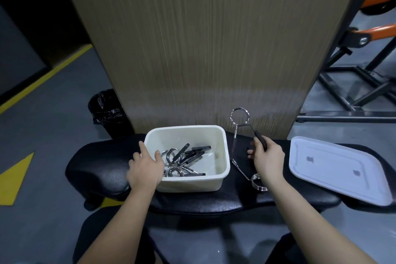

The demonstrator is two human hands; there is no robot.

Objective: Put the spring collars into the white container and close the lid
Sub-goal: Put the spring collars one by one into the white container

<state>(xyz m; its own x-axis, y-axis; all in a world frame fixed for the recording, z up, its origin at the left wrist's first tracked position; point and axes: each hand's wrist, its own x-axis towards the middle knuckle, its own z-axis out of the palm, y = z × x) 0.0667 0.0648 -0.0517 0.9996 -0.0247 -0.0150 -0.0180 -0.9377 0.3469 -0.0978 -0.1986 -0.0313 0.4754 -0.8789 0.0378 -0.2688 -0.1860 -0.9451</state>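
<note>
head view: the white container (pixel 216 135) sits on a black padded bench (pixel 96 163), set against a wood-grain panel (pixel 210 49). several spring collars (pixel 184 156) already lie in it, chrome coils and black handles tangled together. the left hand (pixel 145 167) rests on the near-left rim, thumb hooked inside the wall and fingers spread outside, apparently to steady the container against tipping. the right hand (pixel 267 156) pinches the black handle of a raised collar (pixel 240 115), ring end up, just right of the container; the fingers are narrow and closed on that handle, a grip that keeps the coil clear of the rim. another collar (pixel 258 181) lies on the bench beside the right wrist. the lid (pixel 334 169) lies flat at the far right, well apart, leaving the opening free. judgement: loading is unfinished and the lid is still off.
</note>
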